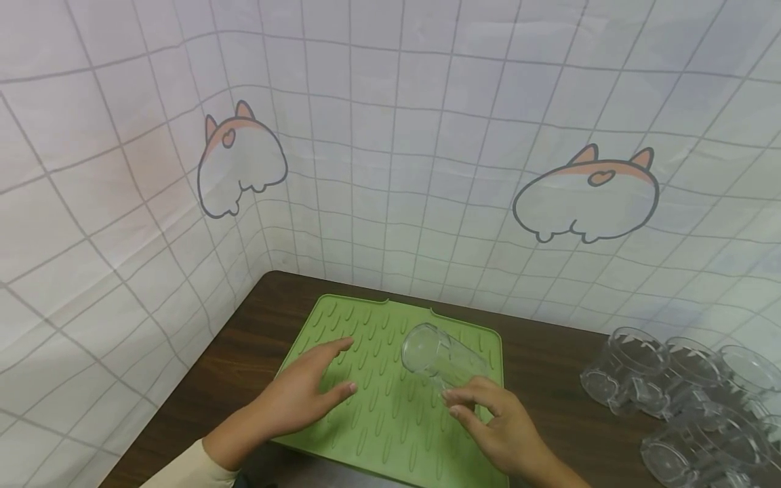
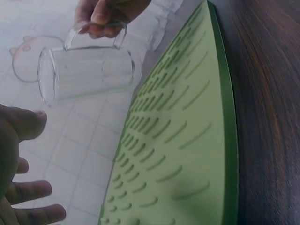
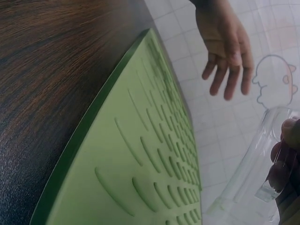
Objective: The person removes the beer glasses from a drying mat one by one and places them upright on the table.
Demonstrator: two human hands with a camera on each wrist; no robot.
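Observation:
A clear mug hangs tilted above a green ridged drying mat. My right hand grips it by the handle, fingers curled round; the left wrist view shows the mug side-on with a gap between it and the mat. To the left, my left hand hovers over the mat's left part, thumb and fingers spread and holding nothing. In the right wrist view that left hand shows extended fingers, apart from the mug.
Several clear mugs stand at the right on the dark wooden table. Behind the table hangs a white gridded wall covering with cartoon animal drawings. It meets the table's back and left edges.

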